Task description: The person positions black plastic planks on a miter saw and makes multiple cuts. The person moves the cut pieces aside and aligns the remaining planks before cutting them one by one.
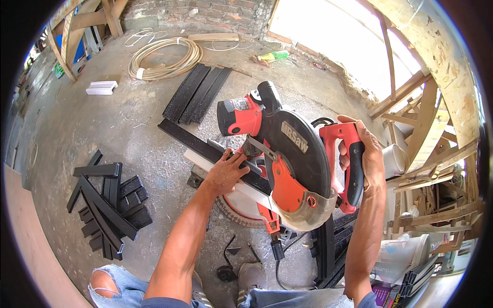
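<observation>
Handle [355,169] of the miter saw [300,149] sits in the right hand [372,154], which is closed around it, fingertips showing through the loop. The left hand [224,172] lies over a long black bar [187,142] beside the saw's head, fingers extended and touching it; whether they also pinch it cannot be told. Large pale lettering marks the saw's black blade guard [295,134], a printed label sits on the red motor housing [245,113], and a round red sticker is on the orange lower guard [287,191]. More print shows on a white bucket [403,256] at lower right. The bar is straight and dark, lying slantwise across the saw's base next to a white strip [196,160], its far end near two wide black pieces [197,95] on the dust-strewn floor [169,226].
</observation>
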{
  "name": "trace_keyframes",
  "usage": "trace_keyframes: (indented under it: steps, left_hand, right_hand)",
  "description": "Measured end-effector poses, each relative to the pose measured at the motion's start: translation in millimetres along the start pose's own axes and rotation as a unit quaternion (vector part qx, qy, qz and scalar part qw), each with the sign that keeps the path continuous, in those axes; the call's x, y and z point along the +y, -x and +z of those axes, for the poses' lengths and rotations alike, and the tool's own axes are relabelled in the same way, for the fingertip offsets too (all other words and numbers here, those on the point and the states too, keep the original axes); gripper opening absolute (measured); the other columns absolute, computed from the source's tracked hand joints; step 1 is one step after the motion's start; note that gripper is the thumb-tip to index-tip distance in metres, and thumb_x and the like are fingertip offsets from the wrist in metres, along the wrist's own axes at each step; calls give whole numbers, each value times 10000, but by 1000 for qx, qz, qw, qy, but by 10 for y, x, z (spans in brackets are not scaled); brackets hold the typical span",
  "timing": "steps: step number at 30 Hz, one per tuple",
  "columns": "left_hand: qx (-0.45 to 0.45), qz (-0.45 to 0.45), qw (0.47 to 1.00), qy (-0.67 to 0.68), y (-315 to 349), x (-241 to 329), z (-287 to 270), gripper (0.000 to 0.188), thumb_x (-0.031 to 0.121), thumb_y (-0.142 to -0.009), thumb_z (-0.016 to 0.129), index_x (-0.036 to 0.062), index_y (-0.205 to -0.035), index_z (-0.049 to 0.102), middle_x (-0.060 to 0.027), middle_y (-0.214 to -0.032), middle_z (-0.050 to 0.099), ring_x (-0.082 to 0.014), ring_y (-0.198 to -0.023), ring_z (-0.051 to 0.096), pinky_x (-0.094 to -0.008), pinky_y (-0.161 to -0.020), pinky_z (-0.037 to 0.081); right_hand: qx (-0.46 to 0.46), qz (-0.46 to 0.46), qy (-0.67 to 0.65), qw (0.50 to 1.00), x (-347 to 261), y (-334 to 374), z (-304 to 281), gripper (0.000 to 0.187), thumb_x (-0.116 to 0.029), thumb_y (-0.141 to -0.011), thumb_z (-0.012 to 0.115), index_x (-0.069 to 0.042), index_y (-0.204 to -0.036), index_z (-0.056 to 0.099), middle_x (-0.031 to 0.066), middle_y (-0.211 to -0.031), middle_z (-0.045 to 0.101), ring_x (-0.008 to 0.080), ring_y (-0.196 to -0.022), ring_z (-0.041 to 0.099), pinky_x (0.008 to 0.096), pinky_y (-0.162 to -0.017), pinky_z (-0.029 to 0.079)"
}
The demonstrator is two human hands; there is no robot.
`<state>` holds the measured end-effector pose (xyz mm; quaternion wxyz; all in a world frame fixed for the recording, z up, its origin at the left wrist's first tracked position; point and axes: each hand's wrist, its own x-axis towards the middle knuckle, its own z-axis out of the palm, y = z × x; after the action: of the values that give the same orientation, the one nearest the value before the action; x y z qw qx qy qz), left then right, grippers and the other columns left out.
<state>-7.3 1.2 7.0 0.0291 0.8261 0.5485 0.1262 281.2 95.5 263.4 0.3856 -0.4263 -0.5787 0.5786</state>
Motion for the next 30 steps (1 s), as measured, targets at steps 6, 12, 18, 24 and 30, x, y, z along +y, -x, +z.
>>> trace_keyframes:
  steps: [6,12,18,24,30]
  left_hand:
    - [8,1,1000,3,-1,7,-5,513,223,-711,863,124,-1177,673,-179,-1424,508,-351,-1422,424,-551,-1243,233]
    - [-23,-4,1000,-14,-18,23,-46,540,234,-748,859,136,-1241,661,-158,-1428,489,-334,-1430,418,-553,-1241,255]
    - [14,5,1000,-5,2,-3,16,525,231,-694,874,122,-1165,671,-179,-1397,515,-353,-1394,446,-556,-1238,242]
    - [9,1,1000,-6,-11,5,42,531,230,-704,873,131,-1184,670,-172,-1417,509,-349,-1404,436,-552,-1240,239]
    - [-4,-3,1000,-11,3,10,2,515,231,-723,864,130,-1191,672,-166,-1424,507,-345,-1411,430,-548,-1242,235]
  right_hand:
    - [-3,0,-6,1000,-9,7,1,518,-448,-1089,499,-8,-1336,617,64,-695,643,106,-465,567,243,-432,479]
    - [1,2,-1,1000,-8,11,3,510,-437,-1095,489,-7,-1337,614,59,-699,639,103,-472,569,240,-435,478]
    - [-2,2,-2,1000,-10,17,11,502,-433,-1096,486,-11,-1334,619,57,-699,639,102,-473,571,239,-435,478]
    - [25,-1,10,1000,-19,42,56,568,-461,-1090,486,22,-1365,602,46,-656,597,104,-452,540,249,-419,461]
    - [18,1,8,1000,-10,47,54,578,-466,-1088,488,27,-1372,588,48,-664,597,104,-458,540,251,-423,460]
